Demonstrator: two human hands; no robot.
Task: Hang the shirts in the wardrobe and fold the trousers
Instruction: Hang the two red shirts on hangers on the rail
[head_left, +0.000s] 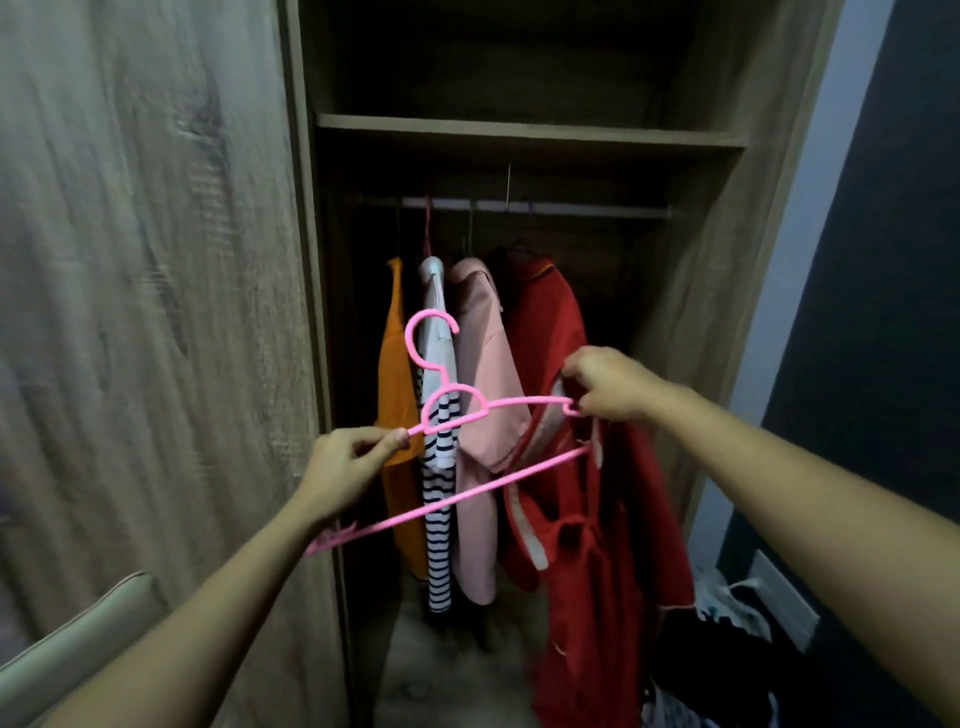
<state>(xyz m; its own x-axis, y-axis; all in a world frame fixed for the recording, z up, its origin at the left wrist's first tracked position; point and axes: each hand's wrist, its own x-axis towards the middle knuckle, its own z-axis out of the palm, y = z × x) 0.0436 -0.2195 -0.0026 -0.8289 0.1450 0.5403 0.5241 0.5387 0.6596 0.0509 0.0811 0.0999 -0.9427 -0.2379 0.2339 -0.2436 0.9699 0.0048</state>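
A pink plastic hanger (457, 410) is held up in front of the open wardrobe (524, 136). My left hand (348, 467) pinches the hanger's left shoulder arm. My right hand (610, 384) grips its right end together with the collar of a red shirt (597, 545) with pale trim, which droops below that hand. On the rail (571, 208) hang an orange shirt (397, 395), a navy-striped white shirt (439, 530), a pink shirt (483, 405) and a red garment (545, 322).
A closed wood-grain door (156, 312) fills the left. A pale padded edge (78, 639) sits at the lower left. Dark clothes are piled (727, 649) on the floor at the lower right, beside a dark wall.
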